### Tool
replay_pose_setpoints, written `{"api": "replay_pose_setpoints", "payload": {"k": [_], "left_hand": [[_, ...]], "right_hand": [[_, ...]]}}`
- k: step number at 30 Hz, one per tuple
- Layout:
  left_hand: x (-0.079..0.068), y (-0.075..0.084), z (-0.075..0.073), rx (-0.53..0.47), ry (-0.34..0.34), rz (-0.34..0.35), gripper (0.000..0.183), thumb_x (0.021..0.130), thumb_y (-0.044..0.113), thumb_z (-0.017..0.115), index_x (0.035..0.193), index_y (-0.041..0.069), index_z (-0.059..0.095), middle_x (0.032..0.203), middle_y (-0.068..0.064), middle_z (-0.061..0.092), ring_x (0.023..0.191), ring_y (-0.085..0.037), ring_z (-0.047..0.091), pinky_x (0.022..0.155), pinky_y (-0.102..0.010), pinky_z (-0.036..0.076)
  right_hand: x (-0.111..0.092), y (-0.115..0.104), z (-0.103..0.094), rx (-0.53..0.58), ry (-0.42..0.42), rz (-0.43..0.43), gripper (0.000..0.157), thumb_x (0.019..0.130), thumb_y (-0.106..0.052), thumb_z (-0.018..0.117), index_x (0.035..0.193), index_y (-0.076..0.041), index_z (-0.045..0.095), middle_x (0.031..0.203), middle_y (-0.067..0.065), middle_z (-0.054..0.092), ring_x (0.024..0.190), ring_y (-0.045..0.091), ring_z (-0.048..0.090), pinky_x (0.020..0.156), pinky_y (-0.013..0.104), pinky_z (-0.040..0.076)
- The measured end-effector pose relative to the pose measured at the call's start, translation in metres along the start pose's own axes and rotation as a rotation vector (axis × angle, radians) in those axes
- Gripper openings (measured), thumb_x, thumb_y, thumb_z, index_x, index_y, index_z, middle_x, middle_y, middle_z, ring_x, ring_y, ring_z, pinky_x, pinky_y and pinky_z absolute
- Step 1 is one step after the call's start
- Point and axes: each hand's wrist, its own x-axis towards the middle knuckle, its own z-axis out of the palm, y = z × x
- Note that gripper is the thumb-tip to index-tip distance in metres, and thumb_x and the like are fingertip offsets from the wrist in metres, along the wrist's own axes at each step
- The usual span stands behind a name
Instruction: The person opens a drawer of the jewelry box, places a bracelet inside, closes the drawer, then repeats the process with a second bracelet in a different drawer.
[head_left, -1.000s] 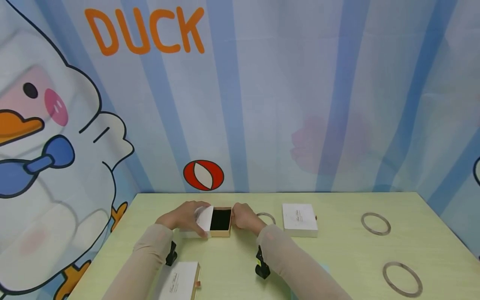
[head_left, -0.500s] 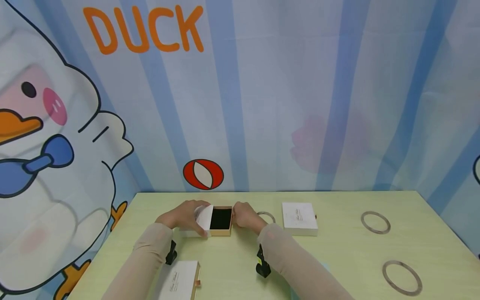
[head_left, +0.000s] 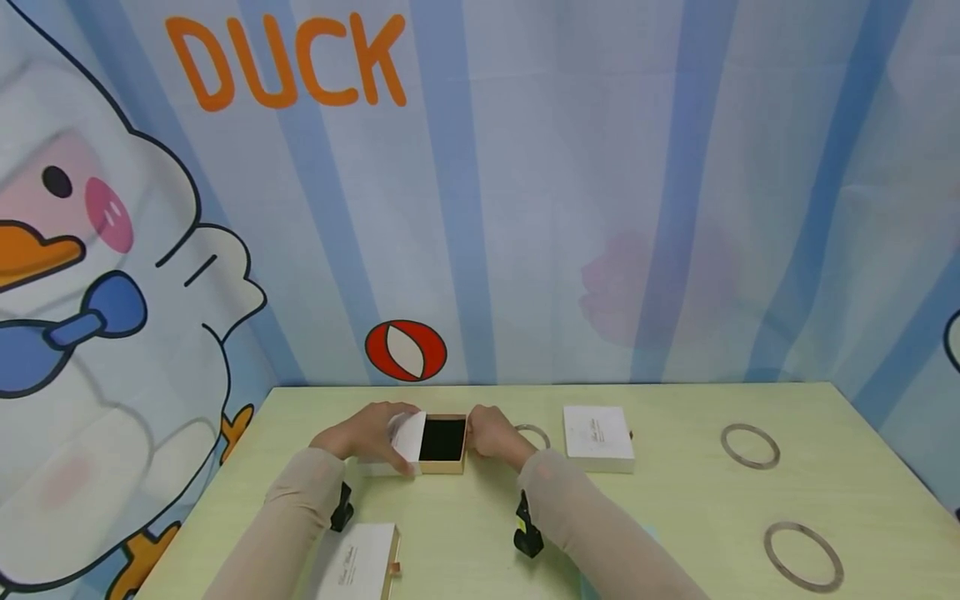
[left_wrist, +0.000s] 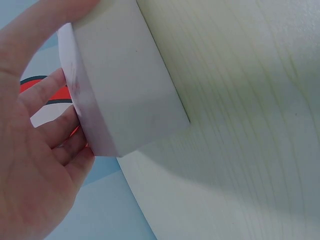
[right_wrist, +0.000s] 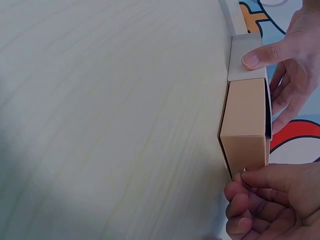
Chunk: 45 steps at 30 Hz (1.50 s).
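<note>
A small box lies at the far middle of the table. Its white sleeve (head_left: 405, 440) (left_wrist: 120, 90) (right_wrist: 245, 60) is gripped by my left hand (head_left: 367, 433) (left_wrist: 35, 150), thumb on the near side, fingers over the far side. A tan inner drawer (head_left: 444, 442) (right_wrist: 245, 125) with black lining is slid out to the right. My right hand (head_left: 491, 435) (right_wrist: 270, 200) pinches the drawer's right end.
A metal ring (head_left: 534, 433) lies just right of my right hand. Another white box (head_left: 598, 437) sits further right, a third (head_left: 356, 568) near the front left. Two more rings (head_left: 750, 445) (head_left: 802, 554) lie at the right of the green table (head_left: 675, 517).
The drawer has slid a little further out to the right with my right hand. My left hand keeps the sleeve still.
</note>
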Motion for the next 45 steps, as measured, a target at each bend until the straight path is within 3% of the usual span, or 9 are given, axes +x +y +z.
{"api": "replay_pose_setpoints", "payload": {"k": [8,15,34,45], "left_hand": [[0.000,0.003,0.000,-0.016,-0.003,-0.028,0.095,0.061,0.032,0.097,0.143,0.013,0.054,0.145,-0.013,0.049,0.124,-0.033,0.046,0.103,-0.060,0.040],[-0.001,0.003,0.001,-0.025,0.001,-0.037,0.095,0.060,0.030,0.098,0.143,0.014,0.054,0.145,-0.013,0.049,0.125,-0.033,0.046,0.103,-0.060,0.040],[-0.001,0.003,0.001,-0.017,0.001,-0.037,0.096,0.060,0.031,0.098,0.143,0.013,0.053,0.145,-0.013,0.049,0.123,-0.033,0.046,0.102,-0.060,0.041],[0.002,0.001,0.003,-0.020,0.007,-0.036,0.096,0.059,0.031,0.098,0.143,0.014,0.054,0.143,-0.013,0.050,0.120,-0.031,0.048,0.100,-0.059,0.043]], "right_hand": [[-0.003,0.000,-0.001,0.021,0.008,-0.002,0.052,0.094,0.007,0.060,0.051,-0.012,0.036,0.041,-0.005,0.022,0.041,0.011,0.020,0.042,0.023,0.024],[-0.005,-0.001,-0.003,0.003,0.006,0.000,0.054,0.092,0.009,0.060,0.052,-0.013,0.032,0.044,-0.005,0.020,0.043,0.010,0.018,0.043,0.022,0.023],[-0.003,0.007,-0.004,-0.037,0.022,0.013,0.051,0.090,0.008,0.061,0.053,-0.014,0.034,0.044,-0.003,0.036,0.043,0.012,0.032,0.047,0.021,0.029],[-0.002,0.009,-0.004,-0.034,0.027,0.014,0.053,0.090,0.009,0.060,0.052,-0.014,0.031,0.044,-0.003,0.032,0.043,0.012,0.030,0.047,0.022,0.027]]}}
